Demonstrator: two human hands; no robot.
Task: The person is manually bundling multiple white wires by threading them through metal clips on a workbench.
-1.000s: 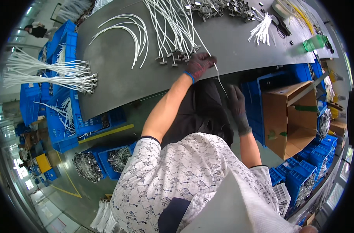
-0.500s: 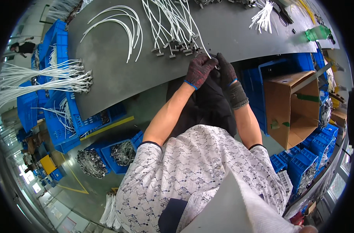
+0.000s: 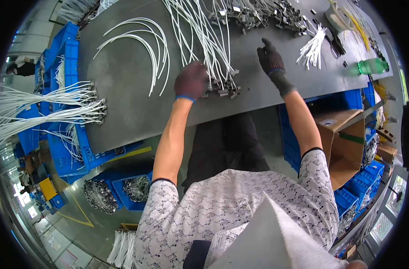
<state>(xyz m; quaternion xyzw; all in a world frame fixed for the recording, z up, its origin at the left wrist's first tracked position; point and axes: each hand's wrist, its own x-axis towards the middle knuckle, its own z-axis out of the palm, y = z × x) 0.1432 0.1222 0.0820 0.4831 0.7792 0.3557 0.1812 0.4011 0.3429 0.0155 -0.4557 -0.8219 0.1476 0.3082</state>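
Note:
White cables lie in a loose bunch on the grey table, with small metal clips at their near ends. My left hand, in a dark glove, is over the left side of these ends. Motion smears its fingers, so its grip and anything in it cannot be made out. Farther right, my right hand reaches over the table with finger and thumb apart and nothing visible in it. Beyond it spreads a heap of loose metal clips.
Several curved white cables lie left on the table. Bundled cables jut over its left edge. At right are white ties, a green bottle and an open cardboard box. Blue crates stand below.
My hands, together on a white cable's end at the table edge, have separated. The left moved left to the cable ends; the right went forward toward the clip heap.

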